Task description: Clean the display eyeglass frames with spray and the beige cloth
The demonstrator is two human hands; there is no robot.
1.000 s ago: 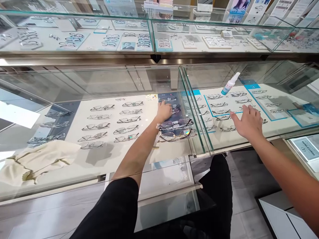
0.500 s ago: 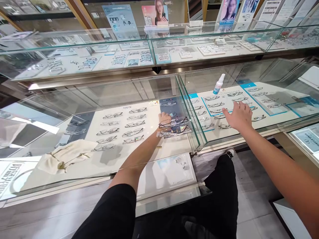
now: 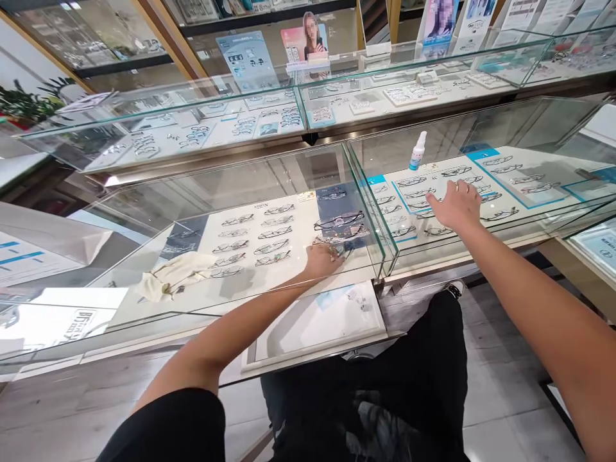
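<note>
My left hand point(image 3: 321, 260) reaches inside the left glass display case point(image 3: 240, 179), near the front of its white tray. Its fingers are closed round a pair of glasses point(image 3: 342, 248) at the edge of the dark blue mat point(image 3: 337, 199). Two more dark-framed glasses point(image 3: 339, 222) lie on that mat just behind it. My right hand point(image 3: 456, 205) lies flat on the glass top of the right case point(image 3: 529, 128), fingers spread, holding nothing. Rows of glasses point(image 3: 260, 237) fill the white tray to the left.
A white spray bottle point(image 3: 418, 151) stands on the right case's top beyond my right hand. A cream cloth point(image 3: 173, 273) lies on the left case's glass top. A white pulled-out panel point(image 3: 312, 327) juts toward my black-trousered legs. More glass cases and posters stand behind.
My left hand has drawn back toward the front of the case with a pair of glasses. My right hand has stayed on the glass. The camera has tilted up and pulled away.
</note>
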